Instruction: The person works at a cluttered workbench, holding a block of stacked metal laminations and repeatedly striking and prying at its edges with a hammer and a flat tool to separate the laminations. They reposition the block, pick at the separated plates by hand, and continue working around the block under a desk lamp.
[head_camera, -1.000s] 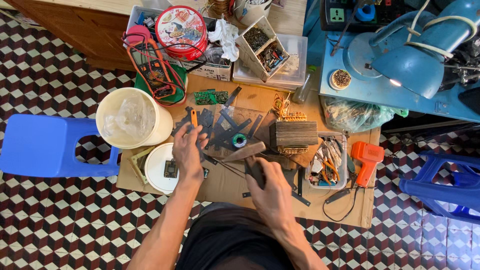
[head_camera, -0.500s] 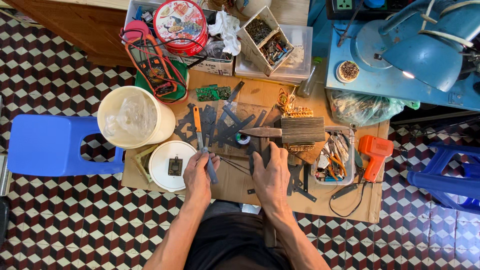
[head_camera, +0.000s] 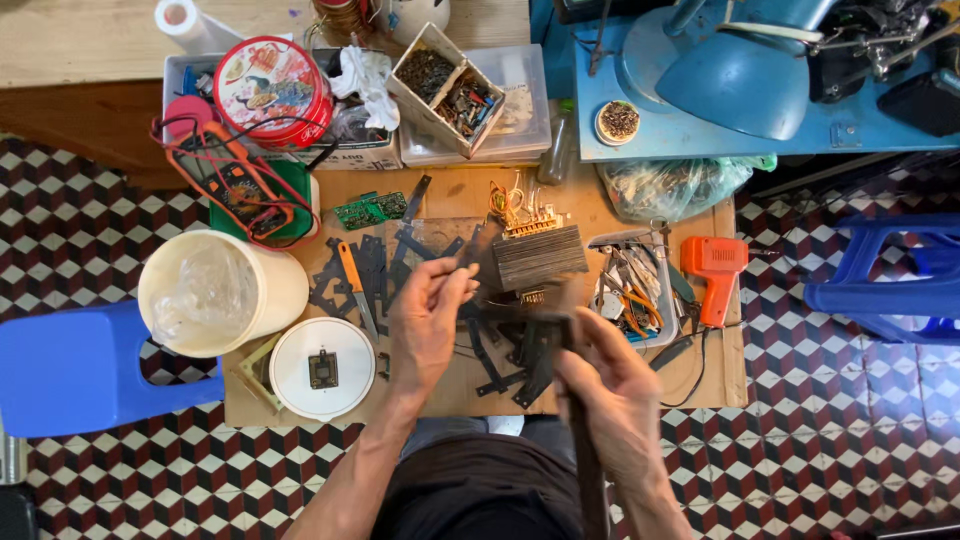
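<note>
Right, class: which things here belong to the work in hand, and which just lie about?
In use: left hand, right hand, dark metal strip, laminated block, loose dark plates.
Lying about: orange glue gun, red tin, white bucket, green circuit board.

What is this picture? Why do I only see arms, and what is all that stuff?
The camera sits on a person's head and looks straight down, so you see only their two arms. They work over a sheet of cardboard on a tiled floor. The left hand pinches something small that I cannot make out. The right hand holds a dark flat metal strip. More dark strips lie scattered on the cardboard, beside a ribbed metal block, a white bucket, an orange power tool and a tray of hand tools.
</note>
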